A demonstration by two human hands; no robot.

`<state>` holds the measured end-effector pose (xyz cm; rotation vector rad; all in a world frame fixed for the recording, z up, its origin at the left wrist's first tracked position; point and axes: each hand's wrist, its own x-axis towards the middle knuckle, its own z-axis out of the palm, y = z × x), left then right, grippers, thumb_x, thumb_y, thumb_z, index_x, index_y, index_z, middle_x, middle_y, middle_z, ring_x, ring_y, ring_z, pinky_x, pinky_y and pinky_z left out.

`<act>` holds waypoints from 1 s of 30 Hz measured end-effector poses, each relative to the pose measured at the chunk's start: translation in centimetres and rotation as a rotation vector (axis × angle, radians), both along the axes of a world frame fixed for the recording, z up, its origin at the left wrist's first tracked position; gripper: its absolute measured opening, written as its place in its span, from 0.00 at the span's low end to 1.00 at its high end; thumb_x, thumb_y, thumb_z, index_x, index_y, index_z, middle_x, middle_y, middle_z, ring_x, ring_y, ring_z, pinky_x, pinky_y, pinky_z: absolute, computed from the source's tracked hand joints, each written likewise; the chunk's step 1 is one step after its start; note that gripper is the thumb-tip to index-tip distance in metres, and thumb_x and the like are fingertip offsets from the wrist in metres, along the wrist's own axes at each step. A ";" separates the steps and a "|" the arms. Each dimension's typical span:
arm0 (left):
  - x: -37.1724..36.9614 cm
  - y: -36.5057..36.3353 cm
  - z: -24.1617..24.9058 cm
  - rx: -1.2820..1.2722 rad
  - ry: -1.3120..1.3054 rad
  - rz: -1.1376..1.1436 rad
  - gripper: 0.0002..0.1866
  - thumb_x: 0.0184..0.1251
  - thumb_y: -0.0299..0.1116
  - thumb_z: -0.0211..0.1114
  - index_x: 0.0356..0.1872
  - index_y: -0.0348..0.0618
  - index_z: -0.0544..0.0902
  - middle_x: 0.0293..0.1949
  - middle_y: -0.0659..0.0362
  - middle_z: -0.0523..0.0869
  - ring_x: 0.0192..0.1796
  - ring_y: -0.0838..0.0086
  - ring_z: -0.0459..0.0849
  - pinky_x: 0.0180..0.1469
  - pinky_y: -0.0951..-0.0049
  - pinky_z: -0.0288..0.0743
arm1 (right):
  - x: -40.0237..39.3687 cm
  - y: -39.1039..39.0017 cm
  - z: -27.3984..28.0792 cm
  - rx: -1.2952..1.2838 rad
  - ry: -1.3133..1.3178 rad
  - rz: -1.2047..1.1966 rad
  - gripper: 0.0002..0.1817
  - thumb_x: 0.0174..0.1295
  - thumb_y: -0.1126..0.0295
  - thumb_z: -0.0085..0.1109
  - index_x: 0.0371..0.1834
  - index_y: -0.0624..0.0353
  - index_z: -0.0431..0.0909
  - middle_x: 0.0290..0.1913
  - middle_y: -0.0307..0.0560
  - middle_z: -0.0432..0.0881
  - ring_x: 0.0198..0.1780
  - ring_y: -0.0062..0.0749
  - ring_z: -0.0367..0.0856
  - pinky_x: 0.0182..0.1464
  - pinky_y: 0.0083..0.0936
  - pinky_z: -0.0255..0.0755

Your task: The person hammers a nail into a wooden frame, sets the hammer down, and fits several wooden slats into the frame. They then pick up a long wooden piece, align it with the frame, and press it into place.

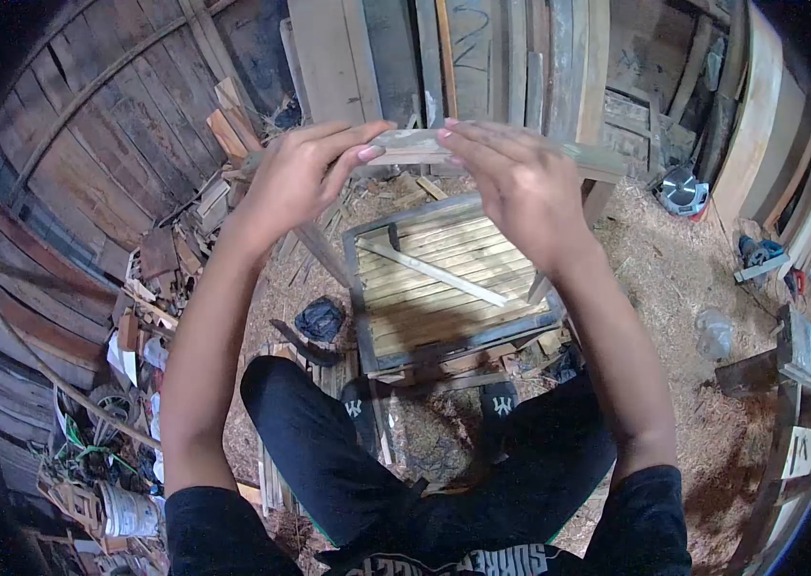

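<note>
Both forearms stretch out in front of me, and my hands face each other over the top of a narrow wooden bench (405, 154). My left hand (314, 168) has its fingers extended together, the thumb apart below them near the bench's front edge. Slightly blurred, my right hand (521, 178) is angled inward with its fingers extended; its fingertips overlap the bench top close to the left fingertips. No tool shows in either hand. Below the hands lies a slatted wooden panel (444, 250) in a dark frame, with a loose pale wood strip (444, 274) across it.
Wood shavings cover the floor (665, 317). A circular saw (682, 190) sits at the right, and a clear plastic bag (713, 331) lies nearer. A black bag (319, 319) is left of the panel. Scrap wood (161, 254) and a white bucket (127, 514) line the left side.
</note>
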<state>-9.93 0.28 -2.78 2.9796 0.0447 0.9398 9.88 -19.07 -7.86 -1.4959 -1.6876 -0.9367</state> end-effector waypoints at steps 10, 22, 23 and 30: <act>-3.1 3.7 -0.6 -0.005 0.041 0.066 0.21 0.79 0.30 0.64 0.71 0.48 0.84 0.61 0.47 0.90 0.64 0.52 0.89 0.66 0.56 0.81 | 0.1 0.0 0.3 0.024 0.008 -0.017 0.15 0.68 0.74 0.64 0.56 0.52 0.91 0.57 0.44 0.93 0.56 0.41 0.92 0.57 0.37 0.87; -3.9 5.2 -2.0 0.116 -0.069 0.093 0.19 0.78 0.27 0.63 0.66 0.46 0.87 0.54 0.49 0.91 0.54 0.50 0.89 0.59 0.56 0.81 | 0.3 0.6 -0.4 0.102 0.042 -0.008 0.16 0.66 0.75 0.70 0.55 0.45 0.92 0.54 0.41 0.94 0.54 0.39 0.94 0.51 0.34 0.88; -3.9 5.1 -2.0 0.092 -0.078 0.078 0.19 0.79 0.27 0.63 0.66 0.47 0.87 0.52 0.49 0.91 0.52 0.50 0.88 0.58 0.55 0.80 | 0.1 0.6 -0.4 0.097 0.043 -0.006 0.16 0.66 0.75 0.70 0.55 0.45 0.92 0.54 0.41 0.94 0.54 0.39 0.94 0.51 0.34 0.88; -4.0 5.1 -2.1 0.052 -0.128 0.058 0.19 0.80 0.36 0.64 0.68 0.57 0.88 0.53 0.54 0.93 0.53 0.55 0.90 0.57 0.56 0.82 | -0.2 0.3 0.0 0.070 0.059 -0.009 0.17 0.65 0.77 0.70 0.54 0.46 0.92 0.56 0.41 0.93 0.55 0.40 0.93 0.52 0.35 0.88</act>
